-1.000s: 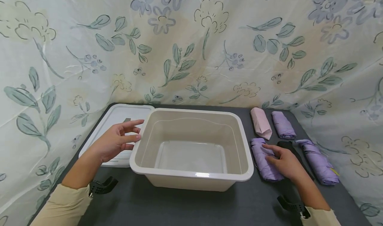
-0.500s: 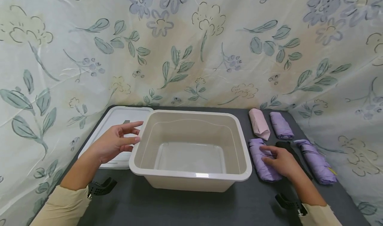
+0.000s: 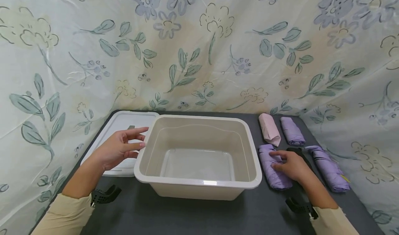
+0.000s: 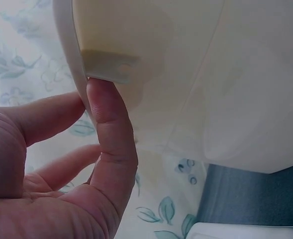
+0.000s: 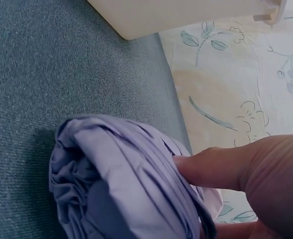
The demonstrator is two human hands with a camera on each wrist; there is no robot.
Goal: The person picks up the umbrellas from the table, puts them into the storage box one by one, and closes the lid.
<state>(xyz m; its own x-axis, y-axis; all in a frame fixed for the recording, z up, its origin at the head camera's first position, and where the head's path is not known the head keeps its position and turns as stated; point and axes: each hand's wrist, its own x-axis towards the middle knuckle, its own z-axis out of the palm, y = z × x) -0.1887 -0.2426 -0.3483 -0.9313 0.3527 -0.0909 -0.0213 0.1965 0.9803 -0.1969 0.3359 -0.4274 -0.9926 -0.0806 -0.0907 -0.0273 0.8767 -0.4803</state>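
A beige plastic tub stands upright on the dark table. My left hand is at its left rim with fingers loosely bent. In the left wrist view, fingertips touch the rim, one of them under the lip. On the right, my right hand rests its fingertips on a rolled purple fabric bundle. The right wrist view shows a nearly straight digit touching that purple roll; the other fingers are mostly hidden.
A white lid lies left of the tub, partly behind my left hand. At the right are a pink bundle, a small purple roll and a longer purple roll. Something black lies partly under my right hand. Floral cloth hangs behind.
The head view has shifted slightly. Both hands keep the same places at the tub's rim and on the purple bundle.
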